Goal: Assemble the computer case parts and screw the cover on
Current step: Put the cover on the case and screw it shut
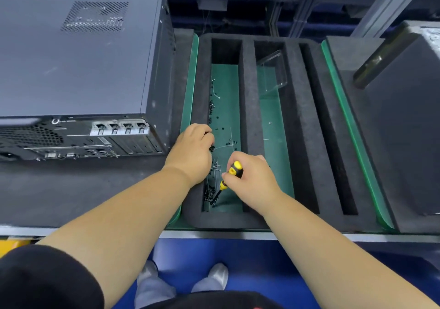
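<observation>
At frame centre, the right hand point(252, 180) gripped the screwdriver point(228, 177); the left hand point(192, 151) had its fingers curled among the screws point(212, 108), its grasp hidden.

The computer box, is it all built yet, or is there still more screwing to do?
Nearly. The computer case already has its cover lying on top, so the parts look put together. Right now the left hand reaches into the foam tray among the screws, and the right hand holds a screwdriver. Screwing the cover down appears still to come.
</observation>
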Demonstrator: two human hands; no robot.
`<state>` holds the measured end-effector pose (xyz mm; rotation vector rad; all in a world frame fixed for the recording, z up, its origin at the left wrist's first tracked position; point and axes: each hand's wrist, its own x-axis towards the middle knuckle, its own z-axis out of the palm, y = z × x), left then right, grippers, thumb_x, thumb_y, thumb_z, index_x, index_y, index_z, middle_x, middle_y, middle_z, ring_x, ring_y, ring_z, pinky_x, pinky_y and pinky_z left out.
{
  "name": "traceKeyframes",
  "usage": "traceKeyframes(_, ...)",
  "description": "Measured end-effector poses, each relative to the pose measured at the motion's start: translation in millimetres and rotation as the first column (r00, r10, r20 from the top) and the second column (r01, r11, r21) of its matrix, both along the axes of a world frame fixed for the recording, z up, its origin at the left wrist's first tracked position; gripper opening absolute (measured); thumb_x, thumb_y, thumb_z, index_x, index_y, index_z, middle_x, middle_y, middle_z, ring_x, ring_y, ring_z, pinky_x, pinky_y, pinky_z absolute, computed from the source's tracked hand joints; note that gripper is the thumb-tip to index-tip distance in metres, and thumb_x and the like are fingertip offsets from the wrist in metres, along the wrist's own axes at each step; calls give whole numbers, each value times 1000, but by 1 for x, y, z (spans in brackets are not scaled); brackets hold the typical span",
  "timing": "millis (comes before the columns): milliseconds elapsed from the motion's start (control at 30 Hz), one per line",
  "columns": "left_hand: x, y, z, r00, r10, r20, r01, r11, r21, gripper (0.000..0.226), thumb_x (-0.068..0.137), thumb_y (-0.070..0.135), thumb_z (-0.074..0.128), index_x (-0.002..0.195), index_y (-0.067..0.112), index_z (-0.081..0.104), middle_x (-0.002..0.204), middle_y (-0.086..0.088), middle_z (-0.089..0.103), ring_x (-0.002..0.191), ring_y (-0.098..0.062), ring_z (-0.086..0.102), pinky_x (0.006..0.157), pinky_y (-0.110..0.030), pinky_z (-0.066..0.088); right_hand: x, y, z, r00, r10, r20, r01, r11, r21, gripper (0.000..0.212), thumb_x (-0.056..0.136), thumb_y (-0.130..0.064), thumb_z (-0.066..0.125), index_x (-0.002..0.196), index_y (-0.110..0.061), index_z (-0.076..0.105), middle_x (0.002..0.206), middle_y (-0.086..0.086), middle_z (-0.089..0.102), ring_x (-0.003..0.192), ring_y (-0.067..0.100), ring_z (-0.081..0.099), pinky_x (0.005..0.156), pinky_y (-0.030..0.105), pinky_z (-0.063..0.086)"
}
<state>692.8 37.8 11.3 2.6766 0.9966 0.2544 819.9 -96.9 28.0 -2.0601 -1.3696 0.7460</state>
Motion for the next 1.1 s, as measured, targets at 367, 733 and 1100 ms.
traceKeyframes(367,0,0,-2,1000,4,17,-4,999,38,19,85,0,49,95,3,65,128,-8,54,124,-28,41,94,-36,38,-6,5,-9,966,84,244,-96,995,40,14,80,-27,64,72,-20,55,59,-5,53,62,16,49,89,33,35)
traceKeyframes(733,1,2,-4,998,6,64,-6,1000,-3,25,87,-2,47,102,8,64,128,-3,53,126,-23,39,102,-36,37,3,-2,12,988,-115,-102,122,990,68,14,80,-21,66,74,-23,53,63,-5,53,64,16,47,59,36,45)
traceKeyframes(1100,-11,-17,33,908,274,318,94,605,-791,32,104,18,38,105,29,67,97,6,70,90,-11,66,82,-26,52,37,-5,78,890,-279,-361,400,858,321,21,81,-15,64,67,-17,49,54,-13,42,51,6,37,46,10,32)
